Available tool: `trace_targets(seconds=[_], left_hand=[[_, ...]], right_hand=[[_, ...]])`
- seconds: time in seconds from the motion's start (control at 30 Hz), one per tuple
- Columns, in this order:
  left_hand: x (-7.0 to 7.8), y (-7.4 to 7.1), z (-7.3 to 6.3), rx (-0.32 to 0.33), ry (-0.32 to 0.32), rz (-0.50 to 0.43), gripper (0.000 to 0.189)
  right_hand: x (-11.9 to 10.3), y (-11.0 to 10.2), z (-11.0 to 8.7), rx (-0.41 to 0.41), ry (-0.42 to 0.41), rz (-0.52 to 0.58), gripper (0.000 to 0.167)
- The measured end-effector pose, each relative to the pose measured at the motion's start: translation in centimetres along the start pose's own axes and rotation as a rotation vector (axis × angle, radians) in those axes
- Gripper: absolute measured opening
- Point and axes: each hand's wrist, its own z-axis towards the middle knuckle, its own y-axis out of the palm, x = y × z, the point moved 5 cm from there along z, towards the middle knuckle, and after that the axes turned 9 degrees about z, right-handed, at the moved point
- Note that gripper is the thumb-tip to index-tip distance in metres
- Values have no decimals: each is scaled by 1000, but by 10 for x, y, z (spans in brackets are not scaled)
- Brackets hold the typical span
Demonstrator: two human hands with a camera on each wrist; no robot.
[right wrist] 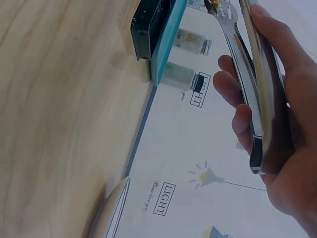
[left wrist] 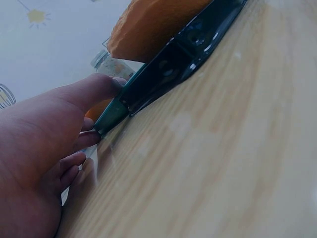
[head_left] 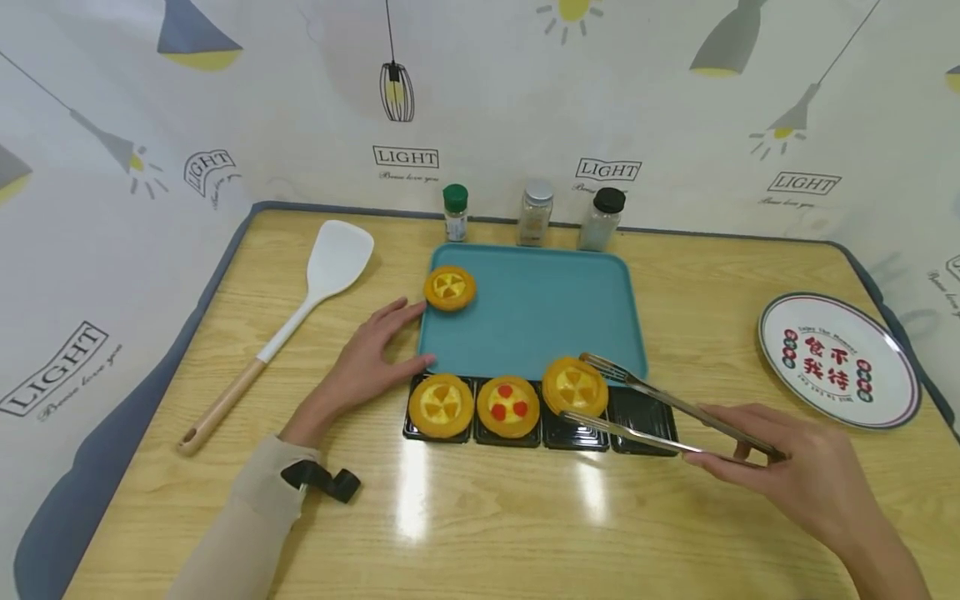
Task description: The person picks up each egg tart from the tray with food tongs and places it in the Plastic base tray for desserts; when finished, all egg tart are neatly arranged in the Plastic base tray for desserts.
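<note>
My left hand [head_left: 371, 350] lies at the left side of a teal tray [head_left: 540, 308], thumb over its near left corner and fingertips along the edge. My right hand [head_left: 798, 475] grips metal tongs [head_left: 675, 403], whose spread ends stand on either side of a tart [head_left: 575, 387] with brown wedges. That tart overlaps the third section of a black plastic container [head_left: 645, 421] set along the tray's near edge. A similar tart [head_left: 441, 406] and a red-dotted tart [head_left: 507, 407] sit in the first two sections. Another wedge-topped tart [head_left: 450, 288] lies on the tray's far left corner.
Behind the tray stand a green-capped jar [head_left: 455, 213], a silver-capped jar [head_left: 536, 215] and a black-capped jar [head_left: 602, 220]. A white spatula [head_left: 337, 258] with a wooden handle lies at left, and a printed plate [head_left: 840, 360] at right. A patterned wall cloth backs the table.
</note>
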Motion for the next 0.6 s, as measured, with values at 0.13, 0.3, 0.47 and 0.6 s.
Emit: trace_targets(seconds=[0.13, 0.3, 0.47, 0.6], left_hand=[[0, 0, 0, -1, -4, 5, 78], [0, -1, 0, 6, 2, 4, 77], [1, -1, 0, 3, 8, -5, 77], [1, -1, 1, 2, 11, -7, 77]], right_hand=[[0, 2, -5, -13, -9, -2, 54], [2, 4, -9, -36, 8, -20, 56], [4, 7, -12, -46, 10, -30, 56], [5, 7, -14, -53, 40, -26, 55]])
